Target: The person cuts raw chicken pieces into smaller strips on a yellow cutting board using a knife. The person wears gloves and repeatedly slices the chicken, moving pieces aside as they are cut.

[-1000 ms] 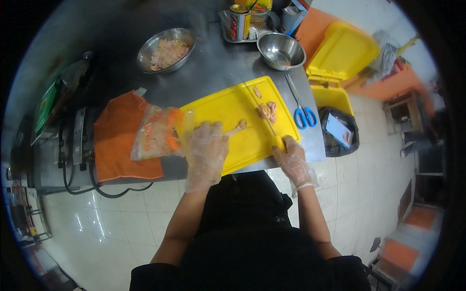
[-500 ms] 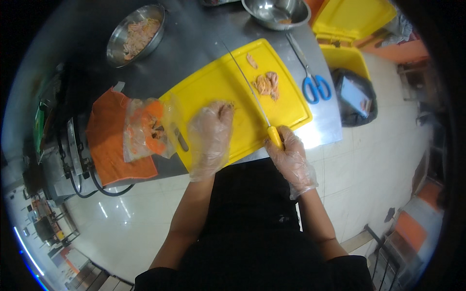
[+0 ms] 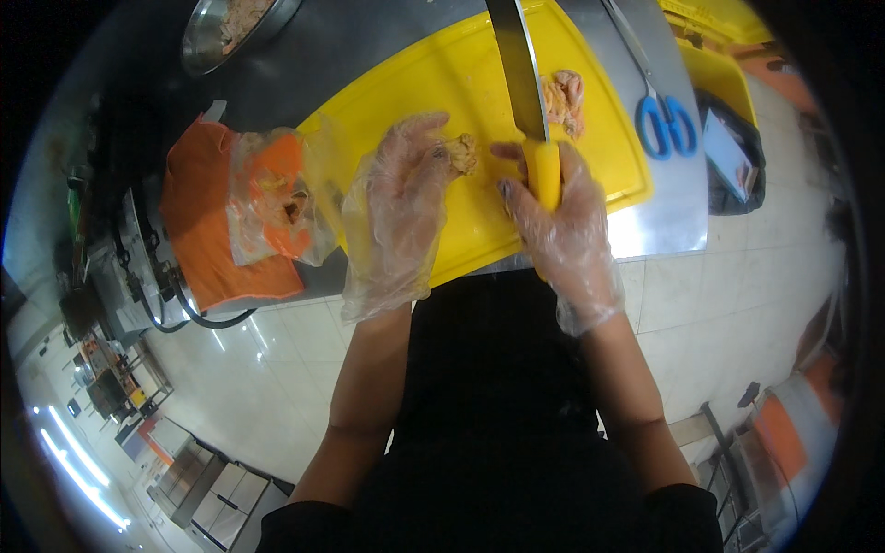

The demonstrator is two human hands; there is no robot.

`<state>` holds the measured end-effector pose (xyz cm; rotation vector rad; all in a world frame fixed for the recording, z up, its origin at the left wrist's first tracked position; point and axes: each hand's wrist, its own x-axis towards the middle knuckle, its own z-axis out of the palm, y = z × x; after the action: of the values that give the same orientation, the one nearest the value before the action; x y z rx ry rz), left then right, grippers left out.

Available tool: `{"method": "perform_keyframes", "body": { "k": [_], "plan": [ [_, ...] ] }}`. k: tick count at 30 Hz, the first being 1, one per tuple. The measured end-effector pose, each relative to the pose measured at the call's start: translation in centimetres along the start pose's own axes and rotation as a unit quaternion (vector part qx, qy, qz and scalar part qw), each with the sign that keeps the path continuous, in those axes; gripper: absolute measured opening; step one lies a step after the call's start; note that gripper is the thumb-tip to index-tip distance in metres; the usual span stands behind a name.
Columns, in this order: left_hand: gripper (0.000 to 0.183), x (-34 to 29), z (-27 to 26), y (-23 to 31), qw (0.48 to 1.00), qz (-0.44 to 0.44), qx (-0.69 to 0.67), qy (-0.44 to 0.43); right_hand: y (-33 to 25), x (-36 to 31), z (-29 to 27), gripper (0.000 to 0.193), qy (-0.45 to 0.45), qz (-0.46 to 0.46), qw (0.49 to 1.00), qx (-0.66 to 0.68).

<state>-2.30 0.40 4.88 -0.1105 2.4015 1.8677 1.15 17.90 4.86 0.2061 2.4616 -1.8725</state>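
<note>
A person wearing thin clear plastic gloves is working at a yellow cutting board (image 3: 479,83) lying on a steel worktop (image 3: 664,221) in the upper middle of the frame. The right hand (image 3: 558,217), just right of centre, is wrapping its fingers tightly around the yellow handle of a large knife (image 3: 525,92), whose broad blade is pointing up toward the top edge, running across the board. The left hand (image 3: 396,207), just left of centre, is resting on the board with fingers loosely curled, its fingertips pinching a small piece of pale raw meat (image 3: 461,152) just left of the knife handle. A second heap of cut meat (image 3: 564,97) is lying on the board immediately right of the blade, near the board's upper right corner.

Blue-handled scissors (image 3: 659,115) are lying on the bare worktop to the right of the board. Beyond the worktop's right edge, a yellow bin (image 3: 719,78) with a dark bag is standing on the tiled floor. To the left of the board, a crumpled clear plastic bag (image 3: 277,198) holding scraps is sitting on an orange cloth (image 3: 198,212). A metal bowl (image 3: 230,28) with chopped meat is showing at the upper left, partly cut off by the frame's top edge.
</note>
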Motion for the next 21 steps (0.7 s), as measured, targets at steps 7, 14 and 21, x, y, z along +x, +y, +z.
{"method": "perform_keyframes", "body": {
  "k": [7, 14, 21],
  "plan": [
    [0.029, 0.0, 0.0, -0.8, 0.988, 0.134, 0.072, -0.019, -0.3, 2.6, 1.2, 0.032, -0.033, 0.063, 0.989, 0.13],
    [0.031, 0.0, 0.2, -2.0, 0.971, 0.183, 0.151, -0.007, 0.1, 3.0, 1.1, 0.034, -0.031, 0.109, 0.979, 0.171],
    [0.033, 0.4, -0.4, -2.4, 0.972, 0.189, 0.138, -0.022, 1.5, 3.3, 1.5, 0.033, -0.015, 0.086, 0.977, 0.194]
  ]
}}
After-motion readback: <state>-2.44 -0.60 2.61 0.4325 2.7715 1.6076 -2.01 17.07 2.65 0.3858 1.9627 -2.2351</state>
